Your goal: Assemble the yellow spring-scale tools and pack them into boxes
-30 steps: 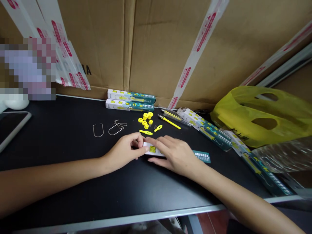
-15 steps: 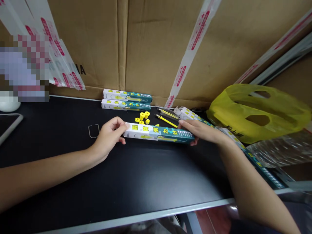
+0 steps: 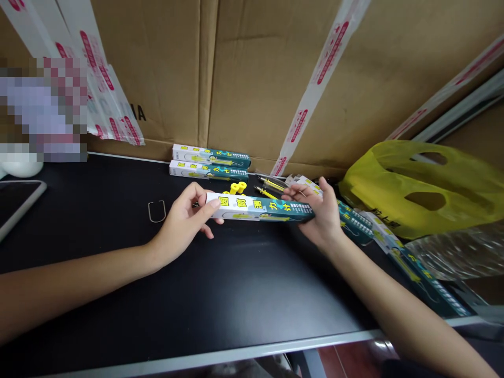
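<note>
A big brown cardboard [image 3: 260, 94] stands behind the black table [image 3: 220, 294], with strips of white and red tape [image 3: 299, 126] on it; at the right of the table lies a yellow plastic bag [image 3: 378, 194], and just beside it, nearer to the person, is a clear ribbed plastic thing [image 3: 457, 252]; at the far left, partly cut by the frame, there is a flat device [image 3: 18, 205] with dark face and pale rim.

The left hand [image 3: 189, 218] has a narrow grip; it holds the white end of a white and teal box [image 3: 255, 208], with the thumb on the front and fingers behind; the right hand [image 3: 321, 215] is rather loose and wide, its thumb pointing up and away from the box, its palm at the teal end; I cannot tell if this palm presses the box or only stands next to it.

The box is between the two hands, nearly level, and it seems to be above the table; two similar boxes [image 3: 212, 170] lie side by side near the cardboard, and others [image 3: 417, 262] lie slanted at the right; behind the held box are thin yellow rods [image 3: 268, 194]; a bent wire [image 3: 157, 221] lies left of the left hand; the smallest are yellow pieces [image 3: 241, 187], partly hidden by the box.
</note>
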The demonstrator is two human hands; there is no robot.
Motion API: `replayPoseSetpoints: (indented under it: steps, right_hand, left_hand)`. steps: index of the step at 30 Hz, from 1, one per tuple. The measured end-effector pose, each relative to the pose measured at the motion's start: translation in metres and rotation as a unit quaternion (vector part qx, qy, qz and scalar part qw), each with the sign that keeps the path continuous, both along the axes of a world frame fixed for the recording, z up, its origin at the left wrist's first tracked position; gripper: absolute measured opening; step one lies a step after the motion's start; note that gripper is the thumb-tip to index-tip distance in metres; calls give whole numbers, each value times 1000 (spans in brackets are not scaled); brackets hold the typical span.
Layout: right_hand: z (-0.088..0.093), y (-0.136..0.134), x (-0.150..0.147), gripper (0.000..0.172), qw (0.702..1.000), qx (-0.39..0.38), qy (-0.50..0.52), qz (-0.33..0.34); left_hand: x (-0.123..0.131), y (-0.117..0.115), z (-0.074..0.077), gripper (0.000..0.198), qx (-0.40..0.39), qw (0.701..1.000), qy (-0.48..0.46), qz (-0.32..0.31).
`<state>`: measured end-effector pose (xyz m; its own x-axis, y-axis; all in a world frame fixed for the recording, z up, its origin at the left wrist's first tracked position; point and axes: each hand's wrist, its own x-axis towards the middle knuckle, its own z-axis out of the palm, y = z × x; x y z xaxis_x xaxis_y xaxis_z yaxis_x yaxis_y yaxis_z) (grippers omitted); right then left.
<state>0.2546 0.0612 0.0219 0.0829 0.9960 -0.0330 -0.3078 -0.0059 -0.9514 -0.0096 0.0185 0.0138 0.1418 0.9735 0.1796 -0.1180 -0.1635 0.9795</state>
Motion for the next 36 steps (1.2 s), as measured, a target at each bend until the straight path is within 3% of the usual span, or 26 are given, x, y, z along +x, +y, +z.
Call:
replayPoseSetpoints:
  steps: [7,11,16,20,24,27,30,33,36]
  right_hand:
    - [4,-1,0,45,998,65,-8,7]
    - [5,6,8,32,994,-4,-108,31]
    - [-4,-2,7,41,969,-43,-220,103]
    - [-5,-10,0,36,976,6,-186,114]
    - [6,-9,-9,34,982,27,-147,112]
    - [15,10,-17,37,974,51,-170,141]
    - [17,45,-29,33,937,128,-283,160]
    - [6,86,-44,31,878,245,-403,83]
    - [-12,115,-56,36,869,261,-416,61]
  left_hand:
    - [-3,10,-4,35,-32,999,-2,43]
    - [-3,11,0,34,-33,996,-37,75]
    - [-8,20,3,33,-15,993,-46,106]
    - [-13,26,6,29,-16,992,-40,116]
    - [-17,33,17,24,5,989,-43,139]
    - [-30,48,26,27,52,985,-31,161]
    - [-49,73,25,26,90,975,2,202]
    - [-66,97,9,24,110,959,28,258]
    - [-76,113,-11,26,109,951,84,277]
